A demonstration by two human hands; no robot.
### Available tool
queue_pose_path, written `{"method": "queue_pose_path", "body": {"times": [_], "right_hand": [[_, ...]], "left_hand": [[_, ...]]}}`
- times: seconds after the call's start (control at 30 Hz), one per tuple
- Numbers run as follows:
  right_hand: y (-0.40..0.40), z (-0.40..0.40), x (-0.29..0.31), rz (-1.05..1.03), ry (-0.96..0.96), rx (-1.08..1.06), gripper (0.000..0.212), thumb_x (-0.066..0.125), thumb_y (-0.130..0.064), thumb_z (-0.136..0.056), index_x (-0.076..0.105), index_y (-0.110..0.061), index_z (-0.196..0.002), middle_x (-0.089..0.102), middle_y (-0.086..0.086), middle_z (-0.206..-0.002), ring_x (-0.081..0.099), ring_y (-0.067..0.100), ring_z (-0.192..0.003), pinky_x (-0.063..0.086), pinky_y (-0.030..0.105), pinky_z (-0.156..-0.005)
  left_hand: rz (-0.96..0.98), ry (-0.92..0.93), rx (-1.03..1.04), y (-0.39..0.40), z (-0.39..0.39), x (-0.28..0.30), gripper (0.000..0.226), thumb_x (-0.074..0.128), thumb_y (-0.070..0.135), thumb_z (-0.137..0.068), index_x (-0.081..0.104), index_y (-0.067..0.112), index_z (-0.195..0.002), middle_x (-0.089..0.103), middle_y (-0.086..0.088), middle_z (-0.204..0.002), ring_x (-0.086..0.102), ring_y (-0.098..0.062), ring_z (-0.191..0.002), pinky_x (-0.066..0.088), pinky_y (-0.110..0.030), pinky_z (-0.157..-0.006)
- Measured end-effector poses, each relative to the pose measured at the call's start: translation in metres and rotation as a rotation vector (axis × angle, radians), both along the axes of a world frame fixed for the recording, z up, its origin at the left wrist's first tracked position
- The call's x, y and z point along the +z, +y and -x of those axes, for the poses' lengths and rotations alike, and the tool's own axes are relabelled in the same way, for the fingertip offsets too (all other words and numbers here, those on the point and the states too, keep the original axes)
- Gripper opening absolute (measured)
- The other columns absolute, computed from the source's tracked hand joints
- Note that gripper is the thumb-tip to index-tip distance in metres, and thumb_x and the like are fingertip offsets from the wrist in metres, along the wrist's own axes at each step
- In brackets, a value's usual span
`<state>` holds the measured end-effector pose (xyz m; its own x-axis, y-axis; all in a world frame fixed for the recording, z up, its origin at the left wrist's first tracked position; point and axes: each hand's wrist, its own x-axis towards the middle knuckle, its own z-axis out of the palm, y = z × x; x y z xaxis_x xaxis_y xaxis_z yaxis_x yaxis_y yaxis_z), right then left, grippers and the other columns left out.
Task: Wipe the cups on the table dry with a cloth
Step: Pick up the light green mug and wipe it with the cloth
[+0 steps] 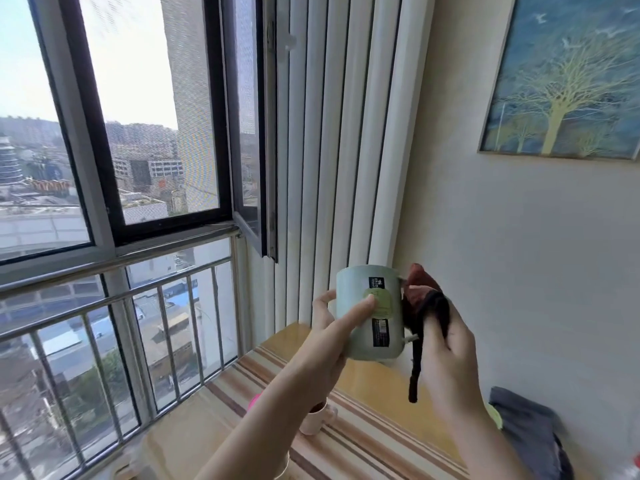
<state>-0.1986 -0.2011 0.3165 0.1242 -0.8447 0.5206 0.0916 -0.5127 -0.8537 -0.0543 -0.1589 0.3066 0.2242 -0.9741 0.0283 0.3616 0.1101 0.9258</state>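
A pale green mug (pixel 360 327) with dark labels is held up in the air over the table, in front of the curtain. My left hand (pixel 332 334) grips it from the left, thumb on the label side and fingers round the back. My right hand (pixel 450 348) holds a dark red and black cloth (pixel 420 306) bunched against the mug's right side, where the handle is; a strip of the cloth hangs down. A small white cup (pixel 317 419) stands on the table below my left forearm, partly hidden by it.
The wooden table (pixel 377 379) carries a striped runner (pixel 353 441). A grey folded cloth (pixel 530 427) lies at the right by the wall. A window with a metal railing (pixel 104 299) is on the left, white curtains (pixel 332 150) behind, a framed picture (pixel 568 74) on the wall.
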Motion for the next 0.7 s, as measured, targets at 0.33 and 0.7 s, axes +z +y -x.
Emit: {"method": "queue_pose_path", "body": {"times": [0.33, 0.7], "right_hand": [[0.006, -0.002, -0.012, 0.297, 0.160, -0.105, 0.044, 0.041, -0.013, -0.094, 0.053, -0.034, -0.130, 0.054, -0.013, -0.137, 0.045, -0.018, -0.127, 0.036, 0.005, -0.105], [0.030, 0.000, -0.046, -0.391, -0.256, -0.009, 0.025, 0.053, -0.037, -0.098, 0.072, -0.029, -0.111, 0.075, -0.012, -0.116, 0.063, 0.004, -0.121, 0.041, 0.018, -0.107]], "left_hand": [[0.021, -0.094, 0.150, -0.007, 0.003, -0.001, 0.063, 0.093, 0.035, -0.068, 0.063, 0.009, -0.117, 0.079, -0.011, -0.102, 0.077, -0.024, -0.097, 0.063, -0.034, -0.080], [0.088, -0.060, 0.239, -0.012, -0.012, 0.022, 0.071, 0.086, 0.046, -0.067, 0.062, 0.009, -0.123, 0.077, -0.017, -0.113, 0.075, -0.029, -0.105, 0.061, -0.044, -0.093]]}}
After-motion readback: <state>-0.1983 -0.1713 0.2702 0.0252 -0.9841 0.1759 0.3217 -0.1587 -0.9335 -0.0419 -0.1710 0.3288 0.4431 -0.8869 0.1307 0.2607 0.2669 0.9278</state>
